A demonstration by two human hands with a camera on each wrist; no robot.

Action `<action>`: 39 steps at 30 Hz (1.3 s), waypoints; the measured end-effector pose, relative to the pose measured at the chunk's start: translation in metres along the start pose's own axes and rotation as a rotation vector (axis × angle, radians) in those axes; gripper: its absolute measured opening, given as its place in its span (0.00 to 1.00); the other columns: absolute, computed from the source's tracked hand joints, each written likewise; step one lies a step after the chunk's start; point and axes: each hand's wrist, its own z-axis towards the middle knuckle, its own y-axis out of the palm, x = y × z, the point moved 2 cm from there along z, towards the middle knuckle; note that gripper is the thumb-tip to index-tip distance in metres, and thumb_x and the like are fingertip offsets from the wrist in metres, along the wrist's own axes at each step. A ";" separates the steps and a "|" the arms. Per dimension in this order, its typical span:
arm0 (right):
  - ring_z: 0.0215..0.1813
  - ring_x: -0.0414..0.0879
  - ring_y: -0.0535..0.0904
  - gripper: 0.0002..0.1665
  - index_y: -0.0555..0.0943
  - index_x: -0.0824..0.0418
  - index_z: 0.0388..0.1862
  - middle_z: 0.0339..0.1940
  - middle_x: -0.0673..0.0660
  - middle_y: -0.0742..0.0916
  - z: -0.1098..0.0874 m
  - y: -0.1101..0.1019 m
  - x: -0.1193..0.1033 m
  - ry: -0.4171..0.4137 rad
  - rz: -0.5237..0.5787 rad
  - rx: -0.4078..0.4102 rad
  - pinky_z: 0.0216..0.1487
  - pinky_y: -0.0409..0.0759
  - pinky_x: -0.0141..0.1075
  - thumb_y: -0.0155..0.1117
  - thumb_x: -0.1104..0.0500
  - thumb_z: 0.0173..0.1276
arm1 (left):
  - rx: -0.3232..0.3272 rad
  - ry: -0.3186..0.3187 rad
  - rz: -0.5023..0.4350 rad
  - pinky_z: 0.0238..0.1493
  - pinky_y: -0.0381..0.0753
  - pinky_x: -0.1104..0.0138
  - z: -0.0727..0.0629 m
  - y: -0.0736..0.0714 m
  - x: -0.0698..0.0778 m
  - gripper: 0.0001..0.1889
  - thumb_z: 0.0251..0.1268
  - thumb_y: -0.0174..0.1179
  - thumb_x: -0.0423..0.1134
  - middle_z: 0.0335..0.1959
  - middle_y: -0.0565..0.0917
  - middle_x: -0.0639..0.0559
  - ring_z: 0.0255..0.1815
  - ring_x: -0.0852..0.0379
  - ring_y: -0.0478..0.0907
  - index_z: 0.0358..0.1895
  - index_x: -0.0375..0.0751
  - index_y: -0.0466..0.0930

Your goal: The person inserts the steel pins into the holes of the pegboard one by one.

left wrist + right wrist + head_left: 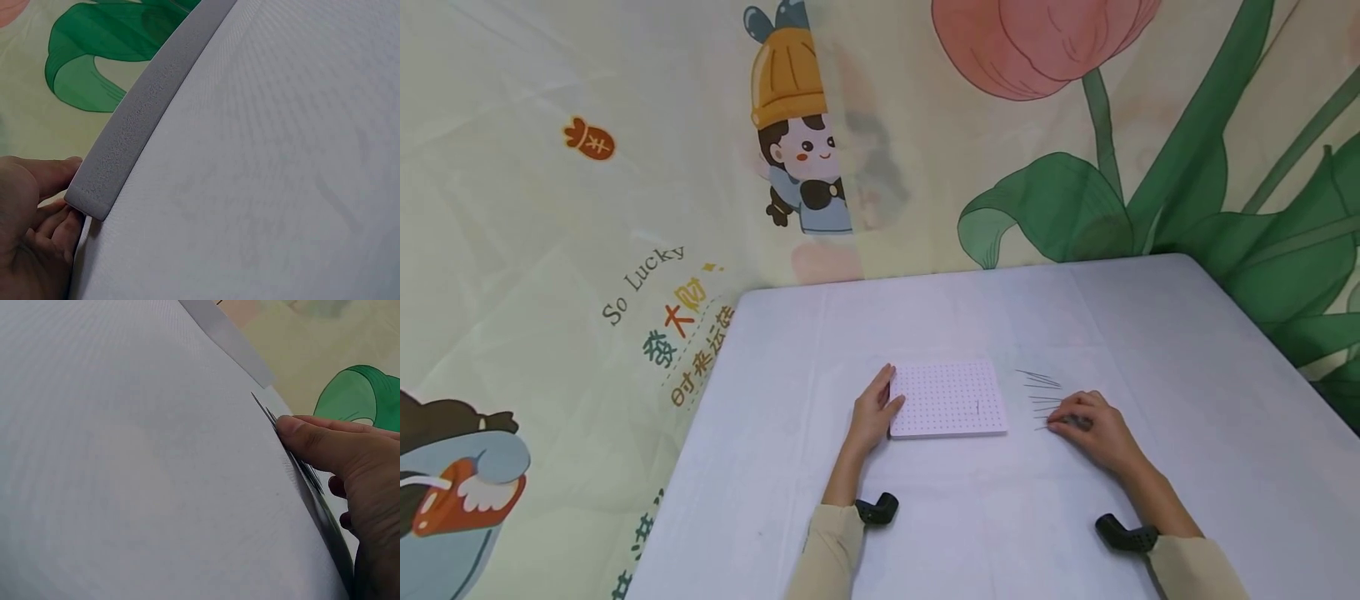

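The right hand [1097,429] is pinched, thumb to finger, on a pin [257,399] off the board [940,400]'s right edge, while the board, inward of the table [970,517]'s left edge, is gripped by the left hand [872,412]; a pin is seemingly being picked up, a clean lift being called for.

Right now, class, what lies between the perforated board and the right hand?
Between the perforated board and the right hand, several thin dark rods lie on the white tabletop, shown in the head view.
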 end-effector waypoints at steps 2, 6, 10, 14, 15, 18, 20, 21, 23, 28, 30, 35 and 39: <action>0.38 0.37 0.65 0.11 0.86 0.52 0.26 0.32 0.45 0.80 0.000 0.000 0.000 -0.015 0.005 -0.012 0.35 0.65 0.30 0.75 0.66 0.45 | -0.002 -0.004 -0.005 0.66 0.58 0.72 0.000 0.001 0.000 0.31 0.62 0.56 0.28 0.71 0.56 0.45 0.70 0.56 0.54 0.68 0.38 0.59; 0.37 0.36 0.66 0.11 0.86 0.52 0.26 0.32 0.44 0.81 0.000 0.000 -0.001 -0.047 0.013 -0.023 0.33 0.65 0.29 0.75 0.66 0.45 | -0.002 -0.005 -0.007 0.65 0.58 0.72 -0.001 0.000 -0.001 0.30 0.62 0.56 0.28 0.71 0.57 0.46 0.70 0.56 0.54 0.68 0.38 0.60; 0.36 0.36 0.66 0.12 0.84 0.51 0.26 0.31 0.44 0.82 0.002 0.000 -0.004 -0.060 0.017 -0.038 0.33 0.65 0.29 0.74 0.67 0.46 | 0.003 -0.007 0.007 0.65 0.59 0.73 0.000 -0.001 0.000 0.29 0.62 0.57 0.29 0.71 0.57 0.48 0.69 0.57 0.55 0.67 0.39 0.62; 0.36 0.38 0.65 0.12 0.82 0.50 0.26 0.31 0.44 0.82 0.004 0.001 -0.009 -0.057 -0.020 -0.056 0.35 0.64 0.32 0.73 0.66 0.48 | 0.006 -0.002 0.019 0.65 0.59 0.72 0.000 -0.003 0.002 0.29 0.62 0.57 0.29 0.71 0.57 0.48 0.69 0.56 0.55 0.67 0.39 0.62; 0.37 0.38 0.65 0.11 0.82 0.50 0.26 0.31 0.44 0.82 0.004 0.001 -0.011 -0.059 -0.039 -0.059 0.35 0.64 0.33 0.73 0.65 0.49 | 0.005 -0.003 0.021 0.65 0.59 0.72 0.000 -0.003 0.002 0.29 0.62 0.57 0.29 0.71 0.57 0.48 0.69 0.57 0.55 0.67 0.39 0.62; 0.38 0.40 0.65 0.10 0.82 0.51 0.26 0.31 0.45 0.82 0.003 0.002 -0.013 -0.073 -0.093 -0.058 0.36 0.64 0.35 0.73 0.65 0.49 | 0.004 -0.008 0.023 0.65 0.59 0.72 0.000 -0.003 0.002 0.30 0.62 0.57 0.29 0.71 0.57 0.48 0.69 0.57 0.55 0.68 0.39 0.61; 0.38 0.41 0.66 0.09 0.82 0.53 0.27 0.31 0.46 0.82 0.002 0.002 -0.014 -0.088 -0.118 -0.050 0.37 0.65 0.36 0.73 0.65 0.50 | 0.003 -0.012 0.024 0.65 0.59 0.71 0.000 -0.002 0.002 0.30 0.62 0.57 0.29 0.71 0.56 0.48 0.69 0.57 0.55 0.68 0.38 0.60; 0.39 0.41 0.66 0.09 0.81 0.53 0.27 0.32 0.46 0.82 0.001 0.002 -0.014 -0.092 -0.129 -0.045 0.38 0.65 0.36 0.72 0.64 0.50 | 0.003 -0.016 0.022 0.65 0.59 0.72 0.000 -0.002 0.002 0.30 0.62 0.57 0.29 0.71 0.56 0.48 0.69 0.57 0.55 0.68 0.38 0.60; 0.38 0.41 0.66 0.08 0.81 0.55 0.28 0.31 0.47 0.82 0.000 0.002 -0.014 -0.099 -0.140 -0.034 0.38 0.65 0.36 0.71 0.64 0.51 | 0.001 -0.020 0.018 0.65 0.59 0.72 0.000 -0.001 0.002 0.30 0.62 0.57 0.29 0.71 0.56 0.49 0.69 0.58 0.54 0.68 0.38 0.60; 0.38 0.40 0.67 0.07 0.82 0.56 0.31 0.31 0.47 0.83 0.000 0.001 -0.015 -0.110 -0.132 -0.010 0.36 0.66 0.34 0.69 0.65 0.54 | 0.001 -0.021 0.015 0.65 0.58 0.72 -0.001 -0.001 0.002 0.30 0.62 0.57 0.29 0.71 0.56 0.48 0.69 0.57 0.55 0.68 0.38 0.59; 0.38 0.40 0.67 0.08 0.83 0.57 0.33 0.32 0.47 0.83 0.001 0.000 -0.015 -0.113 -0.113 -0.006 0.36 0.66 0.33 0.68 0.67 0.54 | -0.001 -0.015 0.011 0.65 0.58 0.72 -0.001 -0.001 0.002 0.31 0.62 0.56 0.28 0.71 0.56 0.48 0.69 0.57 0.55 0.68 0.37 0.59; 0.40 0.40 0.68 0.12 0.85 0.57 0.37 0.35 0.47 0.83 0.001 -0.002 -0.015 -0.120 -0.077 -0.008 0.37 0.66 0.30 0.67 0.70 0.54 | -0.007 -0.020 0.003 0.65 0.58 0.73 -0.001 -0.001 0.002 0.31 0.62 0.57 0.28 0.71 0.56 0.49 0.69 0.58 0.55 0.68 0.38 0.59; 0.40 0.41 0.71 0.12 0.84 0.57 0.35 0.34 0.47 0.83 0.001 -0.002 -0.014 -0.128 -0.055 0.005 0.39 0.68 0.29 0.67 0.71 0.54 | -0.008 -0.009 0.004 0.65 0.59 0.72 -0.001 -0.001 0.002 0.31 0.62 0.57 0.28 0.71 0.57 0.47 0.69 0.57 0.55 0.68 0.36 0.59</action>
